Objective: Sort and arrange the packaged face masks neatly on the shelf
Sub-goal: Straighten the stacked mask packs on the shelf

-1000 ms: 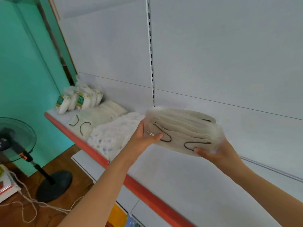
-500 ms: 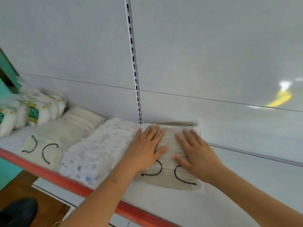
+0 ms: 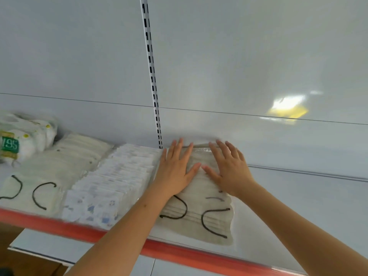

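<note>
A clear pack of pale masks with black ear loops (image 3: 199,220) lies flat on the white shelf (image 3: 288,226), its back edge near the rear panel. My left hand (image 3: 175,172) presses on the pack's left half with straight, spread fingers. My right hand (image 3: 227,168) lies flat on its right half, thumbs almost meeting. To the left sit a row of white masks with blue print (image 3: 107,186), another pale pack with black loops (image 3: 39,184), and white packs with green labels (image 3: 18,140) at the far left.
The shelf's red front edge (image 3: 179,253) runs across the lower view. A slotted upright (image 3: 152,76) divides the grey back panel. The shelf surface to the right of the pack is bare. A lower white shelf (image 3: 49,248) shows below left.
A second ago both hands held the pack in the air; they set it down on the shelf beside the printed masks. Since half a second ago the flat hands slid toward the back.
</note>
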A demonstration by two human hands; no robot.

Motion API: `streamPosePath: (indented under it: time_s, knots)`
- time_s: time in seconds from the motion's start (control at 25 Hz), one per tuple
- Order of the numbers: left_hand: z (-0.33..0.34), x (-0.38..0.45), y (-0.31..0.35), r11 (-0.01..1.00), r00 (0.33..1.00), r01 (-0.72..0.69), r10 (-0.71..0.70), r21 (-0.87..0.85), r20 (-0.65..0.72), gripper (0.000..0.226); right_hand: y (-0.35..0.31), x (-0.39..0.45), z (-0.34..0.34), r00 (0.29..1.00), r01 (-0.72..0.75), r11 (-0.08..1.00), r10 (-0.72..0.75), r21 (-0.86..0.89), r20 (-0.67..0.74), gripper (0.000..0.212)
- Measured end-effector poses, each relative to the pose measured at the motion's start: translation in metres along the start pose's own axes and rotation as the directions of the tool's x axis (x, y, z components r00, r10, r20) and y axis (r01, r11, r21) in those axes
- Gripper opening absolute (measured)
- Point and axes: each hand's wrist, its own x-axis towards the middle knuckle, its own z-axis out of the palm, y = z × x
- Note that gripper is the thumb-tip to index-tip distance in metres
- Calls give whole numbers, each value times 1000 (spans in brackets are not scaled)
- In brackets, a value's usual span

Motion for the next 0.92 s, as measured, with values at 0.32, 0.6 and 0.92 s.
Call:
streamPosePath:
  time_s: [0.32, 0.6, 0.92]
  knots:
    - [-10, -14, 1, 1000, 979, -8, 12, -22, 205, 71, -6, -10, 2, 968, 8, 998, -24, 65, 250, 94]
    - [-10, -70, -7, 999, 988, -48, 45, 21, 151, 81, -14, -40, 1, 951, 68, 974, -129, 217, 279, 97]
    - [-8, -97, -2, 997, 991, -72, 68, 30, 113, 77, -14, -68, 16, 922, 314, 948, -319, 57, 220, 95]
